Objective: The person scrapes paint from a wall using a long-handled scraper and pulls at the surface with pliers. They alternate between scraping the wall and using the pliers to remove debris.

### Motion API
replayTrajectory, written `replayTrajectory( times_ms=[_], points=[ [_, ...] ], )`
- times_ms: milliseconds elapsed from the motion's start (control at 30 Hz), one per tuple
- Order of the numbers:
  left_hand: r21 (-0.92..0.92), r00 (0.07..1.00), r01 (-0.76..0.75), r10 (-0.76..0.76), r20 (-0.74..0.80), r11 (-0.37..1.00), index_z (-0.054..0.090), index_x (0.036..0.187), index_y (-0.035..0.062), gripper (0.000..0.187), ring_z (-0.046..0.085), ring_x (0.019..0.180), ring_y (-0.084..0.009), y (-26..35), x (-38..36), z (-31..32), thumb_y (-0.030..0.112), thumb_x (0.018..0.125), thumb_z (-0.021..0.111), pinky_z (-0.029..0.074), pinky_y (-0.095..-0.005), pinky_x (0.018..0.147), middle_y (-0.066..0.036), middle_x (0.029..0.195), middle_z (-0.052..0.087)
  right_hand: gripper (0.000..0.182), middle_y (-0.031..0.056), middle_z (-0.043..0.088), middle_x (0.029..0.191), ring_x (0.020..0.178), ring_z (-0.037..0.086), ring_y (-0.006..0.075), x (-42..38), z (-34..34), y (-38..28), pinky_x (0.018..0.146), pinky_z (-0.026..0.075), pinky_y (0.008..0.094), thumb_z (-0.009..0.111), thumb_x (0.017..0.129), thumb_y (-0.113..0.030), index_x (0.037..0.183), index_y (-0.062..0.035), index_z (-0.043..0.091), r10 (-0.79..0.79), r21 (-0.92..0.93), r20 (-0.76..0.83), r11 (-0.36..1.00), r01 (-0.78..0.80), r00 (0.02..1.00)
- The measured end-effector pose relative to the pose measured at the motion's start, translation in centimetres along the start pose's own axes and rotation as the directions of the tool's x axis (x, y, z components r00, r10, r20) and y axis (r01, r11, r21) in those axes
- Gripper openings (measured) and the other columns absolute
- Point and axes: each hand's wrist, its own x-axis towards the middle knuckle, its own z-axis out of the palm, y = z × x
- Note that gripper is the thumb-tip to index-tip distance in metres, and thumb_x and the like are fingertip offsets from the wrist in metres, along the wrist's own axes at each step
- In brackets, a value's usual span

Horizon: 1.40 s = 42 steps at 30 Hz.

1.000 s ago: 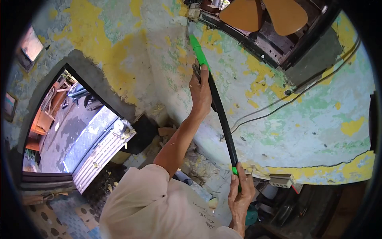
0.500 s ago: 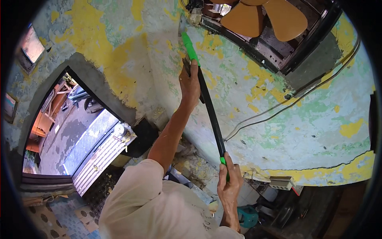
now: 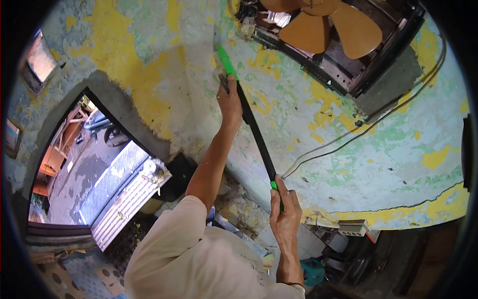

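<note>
A long-handled scraper (image 3: 256, 132), black with green sections, slants across the middle of the head view. My left hand (image 3: 230, 102) is closed around its upper part, just below the green neck. Lower down, my right hand (image 3: 285, 212) grips the green end of the handle. The thin blade at the top lies against or very close to the wall (image 3: 199, 65), whose paint is flaking in yellow, green and pale blue patches; contact is hard to make out.
An orange-bladed fan (image 3: 323, 30) sits in a dark-framed opening at upper right. A cable (image 3: 338, 147) runs along the wall. At left, a window opening (image 3: 94, 164) shows the ground outside. Below are a power strip (image 3: 352, 228), a teal object (image 3: 312, 271) and debris (image 3: 239, 199).
The scraper has shifted left, and its lower end has risen slightly. Both hands have moved with it, keeping their grip.
</note>
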Motion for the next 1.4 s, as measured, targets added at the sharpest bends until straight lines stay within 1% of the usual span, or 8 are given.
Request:
replayTrajectory(
  times_ms=[200,433,500,600,967,1233,1367,1400],
  points=[
    [0.148,0.997,-0.063,0.057,0.048,0.987,0.048,0.152,-0.0079,0.071,0.055,0.131,-0.0264,0.1,-7.2,2.3,0.050,0.111,0.055,0.042,-0.0370,0.112,-0.019,0.147,0.059,0.039,0.0130,0.059,0.082,0.065,0.057,0.0208,-5.1,-3.7,0.7,0.057,0.047,0.0369,0.068,0.104,-0.008,0.143,-0.0070,0.068,-0.015,-0.108,-0.101,0.994,0.004,0.995],
    [-0.006,0.963,0.070,-0.066,0.262,0.998,0.025,0.165,-0.0009,0.064,0.050,0.117,-0.0200,-0.4,-20.6,7.6,0.032,0.116,0.049,0.042,-0.0344,0.106,-0.014,0.132,0.054,0.037,0.0204,0.067,0.091,0.070,0.067,0.0314,-14.0,-14.3,2.3,0.064,0.054,0.0423,0.062,0.104,-0.004,0.141,0.0010,0.065,0.000,-0.362,-0.082,0.932,-0.030,0.997],
    [-0.025,0.934,0.147,-0.130,0.332,0.989,0.016,0.169,0.0006,0.068,0.045,0.131,-0.0210,0.9,-23.0,8.4,0.030,0.116,0.047,0.038,-0.0351,0.113,-0.017,0.151,0.045,0.055,0.0193,0.069,0.141,0.125,0.069,0.0390,-19.6,-17.0,7.2,0.100,0.061,0.0427,0.074,0.103,-0.025,0.155,-0.0130,0.057,0.308,-0.438,-0.013,0.853,-0.282,0.951],
    [0.077,0.944,0.085,-0.105,0.313,0.993,0.008,0.171,0.0036,0.073,0.043,0.141,-0.0223,-0.6,-22.5,8.4,0.033,0.116,0.047,0.035,-0.0353,0.118,-0.021,0.163,0.037,0.037,0.0208,0.066,0.090,0.074,0.068,0.0308,-16.1,-14.9,6.6,0.065,0.053,0.0418,0.060,0.105,-0.005,0.142,0.0018,0.064,0.011,-0.272,-0.124,0.961,-0.044,0.992],
    [0.075,0.943,0.104,-0.122,0.308,0.992,0.019,0.167,-0.0035,0.071,0.045,0.146,-0.0264,-2.0,-23.5,8.1,0.033,0.115,0.051,0.034,-0.0376,0.121,-0.022,0.165,0.040,0.038,0.0150,0.064,0.089,0.075,0.058,0.0194,-16.2,-15.6,7.6,0.066,0.047,0.0359,0.059,0.110,-0.015,0.141,0.0059,0.063,0.244,-0.202,-0.070,0.946,-0.254,0.967],
    [-0.047,0.961,0.251,-0.243,0.130,0.967,0.049,0.151,0.0088,0.054,0.047,0.065,-0.0058,-3.9,-21.5,8.2,0.046,0.112,0.055,0.041,-0.0261,0.054,0.003,0.084,0.053,0.039,0.0170,0.058,0.082,0.062,0.050,0.0242,-15.0,-13.4,8.1,0.054,0.038,0.0451,0.064,0.108,-0.013,0.146,-0.0074,0.065,0.088,-0.262,-0.075,0.959,-0.105,0.993],
    [0.124,0.962,0.187,-0.208,0.179,0.974,0.047,0.153,0.0071,0.058,0.047,0.075,-0.0049,-5.1,-23.9,6.9,0.048,0.112,0.053,0.042,-0.0257,0.059,0.001,0.094,0.054,0.038,0.0150,0.059,0.083,0.064,0.053,0.0214,-16.9,-13.9,10.7,0.055,0.041,0.0432,0.066,0.107,-0.014,0.143,-0.0060,0.067,0.287,-0.124,-0.107,0.946,-0.300,0.952],
    [0.164,0.948,0.253,-0.278,0.152,0.953,0.034,0.162,0.0082,0.065,0.047,0.106,-0.0154,-5.3,-23.0,6.6,0.047,0.113,0.052,0.037,-0.0329,0.089,-0.008,0.126,0.051,0.036,0.0133,0.059,0.081,0.063,0.053,0.0193,-15.4,-13.4,10.5,0.055,0.042,0.0413,0.067,0.106,-0.013,0.140,-0.0037,0.069,0.170,-0.145,-0.128,0.971,-0.188,0.977]
  ],
)
